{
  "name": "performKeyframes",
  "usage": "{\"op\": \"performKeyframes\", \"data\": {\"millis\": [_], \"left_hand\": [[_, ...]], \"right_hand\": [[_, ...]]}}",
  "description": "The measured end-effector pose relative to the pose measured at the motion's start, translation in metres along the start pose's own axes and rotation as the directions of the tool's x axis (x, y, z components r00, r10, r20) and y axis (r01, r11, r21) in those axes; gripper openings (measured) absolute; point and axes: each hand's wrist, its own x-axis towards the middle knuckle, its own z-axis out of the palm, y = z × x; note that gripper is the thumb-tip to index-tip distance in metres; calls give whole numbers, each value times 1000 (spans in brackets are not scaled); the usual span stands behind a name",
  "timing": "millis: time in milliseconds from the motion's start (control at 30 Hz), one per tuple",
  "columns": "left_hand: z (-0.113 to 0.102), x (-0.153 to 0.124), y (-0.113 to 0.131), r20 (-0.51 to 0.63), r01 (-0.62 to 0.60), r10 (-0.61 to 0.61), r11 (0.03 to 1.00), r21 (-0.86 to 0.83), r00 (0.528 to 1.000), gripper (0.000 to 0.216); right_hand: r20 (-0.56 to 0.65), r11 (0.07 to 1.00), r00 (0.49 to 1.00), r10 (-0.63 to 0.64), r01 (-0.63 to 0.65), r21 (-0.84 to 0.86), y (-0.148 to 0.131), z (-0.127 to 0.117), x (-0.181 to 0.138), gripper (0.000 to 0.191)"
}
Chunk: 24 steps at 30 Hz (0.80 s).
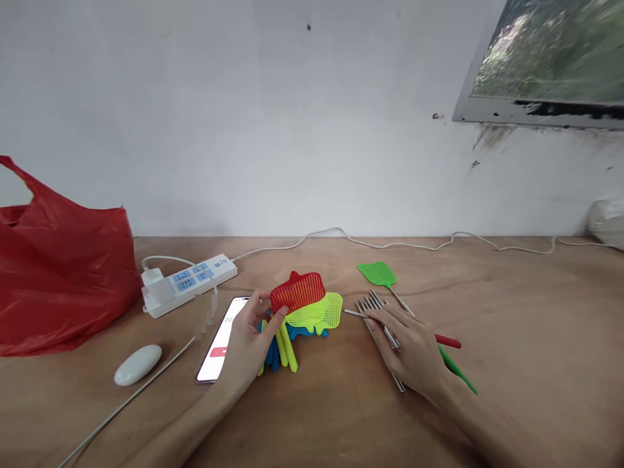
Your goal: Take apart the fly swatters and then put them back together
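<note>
My left hand [251, 331] pinches a red fly swatter head [298, 292] by its edge, above a pile. Yellow-green swatter heads [332, 311] lie in that pile, with blue ones [299, 331] partly hidden under them. Yellow handles [287, 348] and blue handles [273, 356] stick out below my left hand. My right hand [412, 344] grips a thin metal rod [355, 313], its bare tip pointing at the red head. A red handle [447, 340] shows beyond that hand, apparently on the same rod. Several loose metal rods [373, 300] lie under my right hand.
A green fly swatter [377, 273] lies at right, its green handle [457, 369] past my right wrist. Left are a lit phone [221, 344], a power strip [190, 283], a white mouse-shaped object [138, 364] and a red plastic bag [68, 273]. A white cable [380, 246] runs along the wall.
</note>
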Motion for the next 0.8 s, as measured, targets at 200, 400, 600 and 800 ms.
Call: {"op": "performKeyframes", "data": {"millis": [200, 400, 600, 800], "left_hand": [[-12, 7, -6, 73, -322, 327, 825, 465, 942, 18], [-13, 10, -16, 262, -511, 449, 631, 583, 854, 34], [-16, 10, -27, 385, -530, 371, 489, 693, 845, 45], [-9, 0, -8, 514, -608, 331, 511, 608, 792, 45]], "right_hand": [[4, 1000, 1000, 2, -2, 14, 1, 1, -1, 16], [18, 1000, 1000, 13, -13, 11, 1, 2, -3, 16], [3, 1000, 1000, 4, -4, 12, 1, 4, -3, 15], [35, 1000, 999, 7, -8, 7, 1, 3, -3, 17]]}}
